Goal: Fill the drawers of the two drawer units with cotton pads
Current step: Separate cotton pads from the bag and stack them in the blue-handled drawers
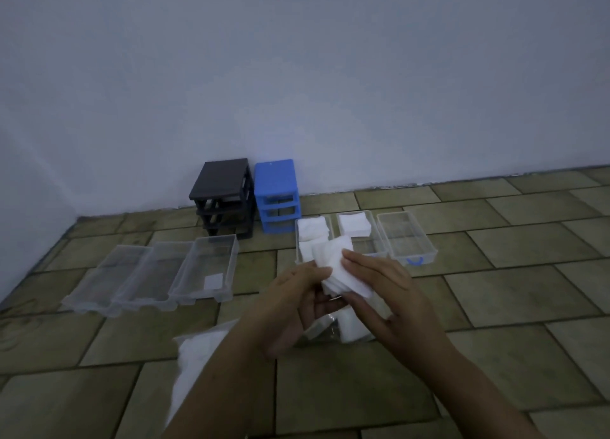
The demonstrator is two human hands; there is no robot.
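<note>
Both hands hold one stack of cotton pads [343,270] above the tiled floor [495,306]: left hand [290,303] grips from beneath, right hand [386,293] pinches its top. Left lie three clear drawers [152,273]; behind, black unit [224,197], blue unit [277,197]; right, three more drawers [406,237], two holding pads

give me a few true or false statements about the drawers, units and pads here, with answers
1. Both drawer units stand against the wall with their drawers taken out. True: the black unit and blue unit show open slots.
2. Both hands hold a stack of cotton pads. True: left hand and right hand grip it.
3. All three drawers by the blue unit hold pads. False: the rightmost drawer holds none.
4. The black unit stands right of the blue one. False: it stands left.
</note>
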